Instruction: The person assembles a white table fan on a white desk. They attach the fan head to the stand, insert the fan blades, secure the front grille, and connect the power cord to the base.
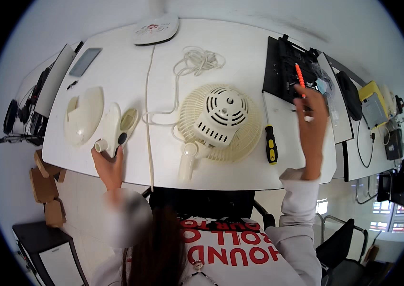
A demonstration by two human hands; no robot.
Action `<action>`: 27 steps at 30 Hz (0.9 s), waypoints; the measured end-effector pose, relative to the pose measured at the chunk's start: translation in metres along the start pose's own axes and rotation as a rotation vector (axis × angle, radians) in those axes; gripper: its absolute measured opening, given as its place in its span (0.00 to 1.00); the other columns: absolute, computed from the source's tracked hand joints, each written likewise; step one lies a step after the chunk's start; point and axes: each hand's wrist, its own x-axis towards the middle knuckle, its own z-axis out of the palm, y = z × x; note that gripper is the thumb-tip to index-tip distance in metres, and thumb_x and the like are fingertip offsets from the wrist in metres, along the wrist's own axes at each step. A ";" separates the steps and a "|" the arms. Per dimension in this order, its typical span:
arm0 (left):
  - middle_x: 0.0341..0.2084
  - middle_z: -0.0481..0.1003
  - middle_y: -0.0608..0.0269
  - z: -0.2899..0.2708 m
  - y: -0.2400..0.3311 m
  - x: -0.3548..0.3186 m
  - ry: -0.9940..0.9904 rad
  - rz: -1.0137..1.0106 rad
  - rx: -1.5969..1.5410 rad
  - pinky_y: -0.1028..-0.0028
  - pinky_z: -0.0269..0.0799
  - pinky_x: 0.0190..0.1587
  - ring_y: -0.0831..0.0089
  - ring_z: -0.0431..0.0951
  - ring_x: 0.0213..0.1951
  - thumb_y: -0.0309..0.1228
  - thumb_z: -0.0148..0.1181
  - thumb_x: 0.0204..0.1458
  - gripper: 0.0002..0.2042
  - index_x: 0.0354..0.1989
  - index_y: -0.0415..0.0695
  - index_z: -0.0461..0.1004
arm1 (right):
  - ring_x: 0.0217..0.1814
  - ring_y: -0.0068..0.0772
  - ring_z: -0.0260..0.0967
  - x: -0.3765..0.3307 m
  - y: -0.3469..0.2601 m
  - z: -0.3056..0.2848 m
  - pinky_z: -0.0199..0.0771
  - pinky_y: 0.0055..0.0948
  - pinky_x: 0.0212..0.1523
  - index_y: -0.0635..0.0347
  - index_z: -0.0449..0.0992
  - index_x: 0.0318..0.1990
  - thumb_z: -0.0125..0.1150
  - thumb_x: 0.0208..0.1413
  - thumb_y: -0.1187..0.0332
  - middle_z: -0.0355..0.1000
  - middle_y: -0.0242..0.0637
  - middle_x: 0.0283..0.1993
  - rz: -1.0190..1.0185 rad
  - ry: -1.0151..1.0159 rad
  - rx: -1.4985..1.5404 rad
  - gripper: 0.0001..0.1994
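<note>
At the lower left of the table, my left hand (110, 168) is closed around the lower end of a cream plastic fan stand piece (112, 125). A smaller cream part with an oval recess (128, 120) lies against it, and a rounded cream cover (85, 117) rests further left. My right hand (313, 108) is over the black tool case (285, 57) at the far right, its fingers curled on an orange ribbed flexible shaft (300, 74). Between my hands, the cream fan head (226, 112) lies grille-down, motor housing up. A yellow-and-black screwdriver (271, 145) lies right of it.
A coiled white cable (201, 61) lies behind the fan. A pale cord (149, 105) crosses the table from a white base (156, 31) at the back. A grey phone-like slab (85, 62) lies back left. Chairs (342, 243) and cardboard boxes (44, 186) stand beyond the table.
</note>
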 end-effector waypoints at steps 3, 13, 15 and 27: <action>0.41 0.68 0.51 -0.003 0.004 0.002 0.011 0.035 0.022 0.65 0.64 0.48 0.54 0.69 0.44 0.34 0.68 0.42 0.25 0.46 0.36 0.67 | 0.39 0.33 0.71 -0.021 0.086 0.040 0.71 0.28 0.40 0.48 0.73 0.52 0.57 0.54 0.72 0.67 0.38 0.50 0.075 -0.153 -0.220 0.16; 0.41 0.69 0.53 -0.008 0.014 0.002 0.002 0.020 0.048 0.65 0.69 0.42 0.57 0.72 0.42 0.37 0.70 0.39 0.28 0.47 0.38 0.66 | 0.42 0.35 0.70 -0.038 0.120 0.059 0.70 0.30 0.42 0.52 0.72 0.52 0.57 0.53 0.73 0.69 0.37 0.46 0.057 -0.320 -0.288 0.18; 0.41 0.69 0.54 -0.010 0.013 0.003 0.008 0.017 0.029 0.66 0.69 0.42 0.58 0.72 0.42 0.36 0.70 0.38 0.28 0.48 0.38 0.66 | 0.45 0.37 0.69 -0.036 0.113 0.058 0.70 0.31 0.44 0.51 0.70 0.55 0.56 0.54 0.73 0.68 0.39 0.49 0.050 -0.289 -0.299 0.19; 0.44 0.66 0.48 -0.022 0.048 -0.015 0.250 0.158 -0.133 0.66 0.64 0.50 0.57 0.68 0.47 0.29 0.63 0.43 0.25 0.50 0.34 0.63 | 0.60 0.39 0.61 -0.076 -0.026 0.028 0.64 0.36 0.56 0.59 0.62 0.60 0.53 0.54 0.76 0.62 0.41 0.59 0.095 -0.287 0.098 0.23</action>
